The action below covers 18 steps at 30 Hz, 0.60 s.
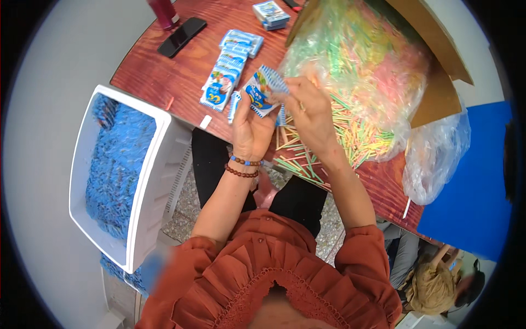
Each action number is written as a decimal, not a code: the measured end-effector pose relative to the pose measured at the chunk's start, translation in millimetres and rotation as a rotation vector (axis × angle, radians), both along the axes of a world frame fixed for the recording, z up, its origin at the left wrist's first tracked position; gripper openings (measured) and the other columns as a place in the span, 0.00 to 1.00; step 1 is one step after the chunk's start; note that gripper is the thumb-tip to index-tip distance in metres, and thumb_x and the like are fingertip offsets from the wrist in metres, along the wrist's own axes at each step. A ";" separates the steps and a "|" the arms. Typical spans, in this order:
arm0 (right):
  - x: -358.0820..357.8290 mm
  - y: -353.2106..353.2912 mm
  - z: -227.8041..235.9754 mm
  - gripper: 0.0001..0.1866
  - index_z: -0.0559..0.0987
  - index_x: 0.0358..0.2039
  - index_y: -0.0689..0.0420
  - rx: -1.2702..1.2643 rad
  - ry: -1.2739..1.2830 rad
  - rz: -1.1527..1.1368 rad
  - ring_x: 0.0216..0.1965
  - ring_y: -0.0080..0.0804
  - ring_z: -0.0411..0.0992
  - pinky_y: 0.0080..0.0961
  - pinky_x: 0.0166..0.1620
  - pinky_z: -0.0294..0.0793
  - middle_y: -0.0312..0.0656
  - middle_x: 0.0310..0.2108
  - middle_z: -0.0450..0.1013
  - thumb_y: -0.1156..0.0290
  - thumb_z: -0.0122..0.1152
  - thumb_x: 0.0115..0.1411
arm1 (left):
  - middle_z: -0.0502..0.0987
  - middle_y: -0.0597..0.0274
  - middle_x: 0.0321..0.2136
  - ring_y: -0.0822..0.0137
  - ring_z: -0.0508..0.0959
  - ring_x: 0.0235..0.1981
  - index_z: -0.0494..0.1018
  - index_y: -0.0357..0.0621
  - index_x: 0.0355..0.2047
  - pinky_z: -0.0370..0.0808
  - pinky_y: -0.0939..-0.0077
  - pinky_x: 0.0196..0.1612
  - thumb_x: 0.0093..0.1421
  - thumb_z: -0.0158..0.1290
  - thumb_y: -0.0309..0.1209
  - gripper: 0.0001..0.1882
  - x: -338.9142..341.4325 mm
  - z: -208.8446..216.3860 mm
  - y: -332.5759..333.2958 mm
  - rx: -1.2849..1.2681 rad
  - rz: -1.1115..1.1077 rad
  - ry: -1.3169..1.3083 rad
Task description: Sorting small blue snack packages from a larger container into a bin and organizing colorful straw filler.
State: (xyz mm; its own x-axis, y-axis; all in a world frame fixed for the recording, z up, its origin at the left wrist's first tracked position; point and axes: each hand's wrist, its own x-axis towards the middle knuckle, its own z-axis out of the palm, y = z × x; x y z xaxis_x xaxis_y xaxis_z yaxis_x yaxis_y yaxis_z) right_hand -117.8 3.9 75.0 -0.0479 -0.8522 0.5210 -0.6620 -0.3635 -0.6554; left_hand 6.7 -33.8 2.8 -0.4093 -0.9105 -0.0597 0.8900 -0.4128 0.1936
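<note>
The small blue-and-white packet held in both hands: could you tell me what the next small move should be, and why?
Probably slip a few sticks from the loose pile into the packet. The left hand cradles it while the right hand pinches its top edge, seemingly opening it, and the coloured sticks lie just below on the wooden table.

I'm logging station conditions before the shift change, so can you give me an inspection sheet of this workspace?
Surface: reddish wooden table, mostly covered.
Job's things: small blue-and-white packet held up between both hands; loose coloured sticks spread beneath them.
Clutter: row of similar packets, clear bag of coloured sticks in a cardboard box, dark phone, red bottle.
Grippers: left hand and right hand both pinch the packet.
Cables: nothing seen.
Surroundings: white bin filled with blue material at the person's left; blue surface at the right.
</note>
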 end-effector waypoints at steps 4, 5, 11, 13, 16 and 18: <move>18.8 -49.1 -17.9 0.09 0.82 0.34 0.63 0.306 -0.362 0.124 0.26 0.23 0.75 0.22 0.26 0.68 0.44 0.29 0.78 0.74 0.55 0.60 | 0.76 0.60 0.45 0.66 0.76 0.45 0.69 0.38 0.50 0.73 0.67 0.50 0.69 0.46 0.34 0.14 37.0 -6.2 -6.8 -0.149 0.370 -0.357; 27.2 -62.1 -22.2 0.09 0.81 0.33 0.64 0.343 -0.412 0.208 0.23 0.23 0.74 0.22 0.24 0.67 0.43 0.25 0.78 0.73 0.55 0.59 | 0.75 0.60 0.45 0.67 0.76 0.44 0.70 0.39 0.50 0.73 0.68 0.50 0.68 0.46 0.32 0.13 50.4 -19.6 -10.5 -0.190 0.492 -0.479; 58.5 -112.0 -43.9 0.11 0.81 0.27 0.63 0.604 -0.109 0.044 0.26 0.37 0.79 0.34 0.35 0.74 0.48 0.18 0.77 0.69 0.55 0.57 | 0.71 0.55 0.48 0.61 0.74 0.47 0.71 0.38 0.50 0.71 0.69 0.47 0.61 0.53 0.25 0.16 82.8 -34.5 -21.7 -0.674 0.773 -1.604; 56.1 -113.5 -51.8 0.11 0.80 0.27 0.65 0.590 -0.068 0.037 0.26 0.37 0.79 0.36 0.36 0.75 0.51 0.19 0.76 0.70 0.55 0.56 | 0.70 0.51 0.47 0.55 0.72 0.49 0.70 0.36 0.50 0.69 0.66 0.49 0.57 0.55 0.24 0.19 79.4 -38.0 -23.3 -0.701 0.765 -1.670; 46.9 -103.8 -50.1 0.11 0.79 0.29 0.65 0.539 -0.155 0.066 0.27 0.41 0.79 0.37 0.38 0.75 0.53 0.21 0.76 0.70 0.55 0.56 | 0.70 0.50 0.48 0.50 0.70 0.51 0.70 0.37 0.50 0.66 0.60 0.53 0.56 0.56 0.24 0.20 76.5 -43.6 -26.7 -0.871 0.735 -1.941; 30.9 -86.7 -41.2 0.13 0.80 0.32 0.64 0.436 0.161 -0.029 0.30 0.41 0.78 0.36 0.37 0.74 0.47 0.27 0.78 0.65 0.60 0.55 | 0.70 0.50 0.48 0.50 0.70 0.51 0.70 0.37 0.50 0.66 0.60 0.53 0.56 0.56 0.25 0.20 79.1 -45.5 -28.4 -0.870 0.731 -1.928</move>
State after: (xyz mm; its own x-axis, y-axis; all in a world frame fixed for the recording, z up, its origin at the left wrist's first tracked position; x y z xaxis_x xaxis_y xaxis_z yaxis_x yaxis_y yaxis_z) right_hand -86.8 -82.8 33.8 -0.0224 -0.9929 0.1169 -0.7736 -0.0568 -0.6311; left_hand 85.8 -62.2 -42.7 -0.0539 -0.8486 0.5263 -0.6214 0.4411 0.6475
